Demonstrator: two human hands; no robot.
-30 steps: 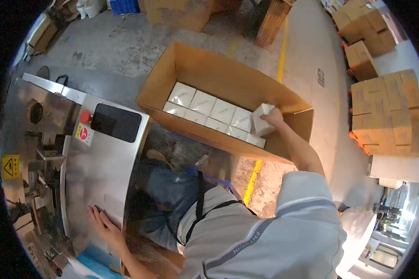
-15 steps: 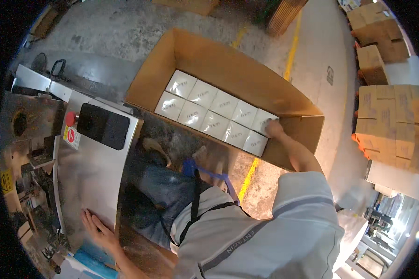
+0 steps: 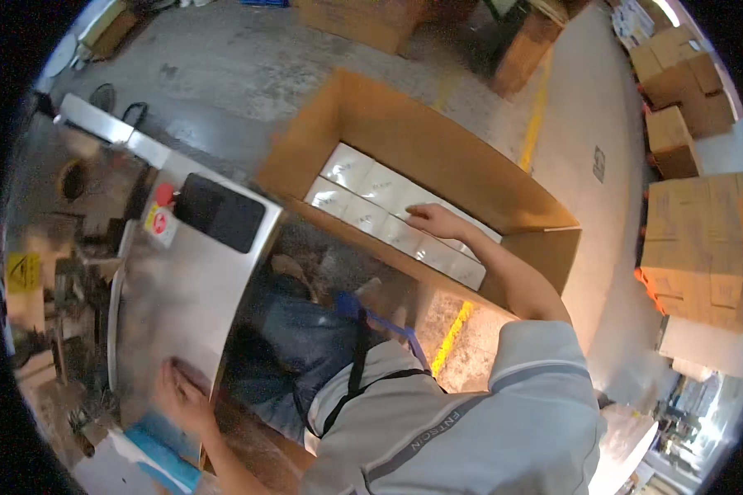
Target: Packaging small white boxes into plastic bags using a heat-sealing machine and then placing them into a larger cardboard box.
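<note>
A large open cardboard carton (image 3: pixel 437 140) stands on the floor in front of me, its bottom lined with two rows of white packets (image 3: pixel 363 198). My right hand (image 3: pixel 434 220) lies flat on the packets near the middle of the rows, fingers spread, holding nothing. My left hand (image 3: pixel 183 394) rests palm down on the near edge of a stainless steel machine top (image 3: pixel 173 289). My grey shirt and dark apron straps fill the lower middle.
The machine panel carries a black screen (image 3: pixel 220 212) and a red round button (image 3: pixel 164 195). Stacked brown cartons (image 3: pixel 695 239) stand at the right, more at the top right. A yellow floor line (image 3: pixel 538 115) runs past the carton. A blue thing (image 3: pixel 161 458) lies by my left hand.
My right hand set a white packet into the carton's right end, then slid left along the rows to the middle. My left hand stayed on the machine top.
</note>
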